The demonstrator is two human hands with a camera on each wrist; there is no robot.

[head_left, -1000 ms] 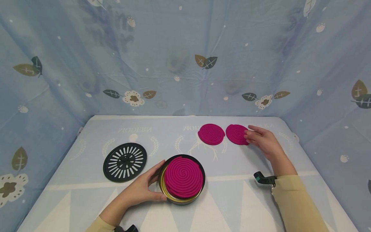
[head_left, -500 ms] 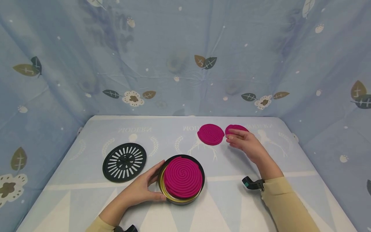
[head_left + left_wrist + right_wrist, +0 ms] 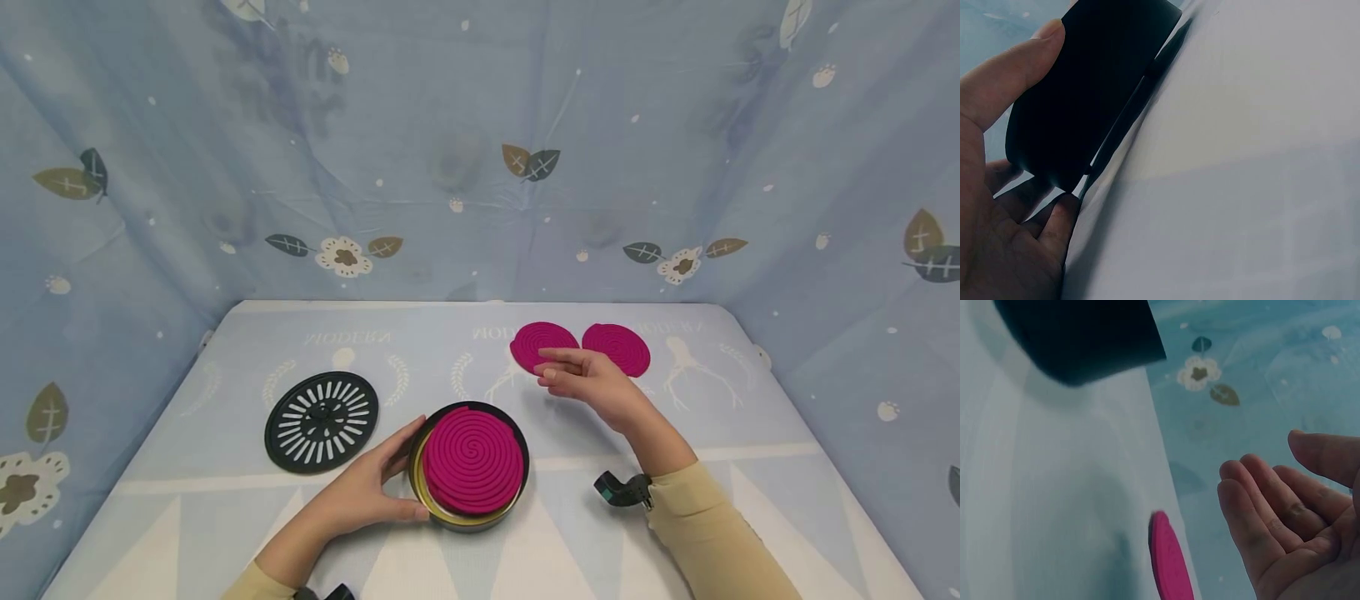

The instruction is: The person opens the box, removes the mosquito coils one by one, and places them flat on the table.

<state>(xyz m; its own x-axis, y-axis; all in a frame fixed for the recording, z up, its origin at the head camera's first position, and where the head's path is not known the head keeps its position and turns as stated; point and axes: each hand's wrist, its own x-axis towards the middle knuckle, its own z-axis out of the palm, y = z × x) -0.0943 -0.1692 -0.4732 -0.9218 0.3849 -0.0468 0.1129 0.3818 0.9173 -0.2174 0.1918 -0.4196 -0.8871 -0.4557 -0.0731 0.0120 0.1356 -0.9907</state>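
Note:
A round dark tin (image 3: 471, 525) with a gold inside stands on the table, filled with a stack of magenta mosquito coils (image 3: 474, 458). My left hand (image 3: 367, 492) grips the tin's left side, thumb at the front and fingers behind; the left wrist view shows the thumb on its dark wall (image 3: 1085, 87). My right hand (image 3: 592, 383) hovers behind and right of the tin, holding nothing, its fingers loosely bent. Its fingertips overlap a flat left-hand mosquito coil (image 3: 536, 337) in the head view. Beside that coil lies another mosquito coil (image 3: 622, 350).
Left of the tin lies a black slotted round lid (image 3: 322, 422). A patterned cloth covers the table (image 3: 225, 500), and a blue curtain (image 3: 450, 125) hangs along its back and sides.
My right hand has moved left and slightly nearer, from the right-hand mosquito coil to the front of the left one. The left hand and the tin have stayed in place.

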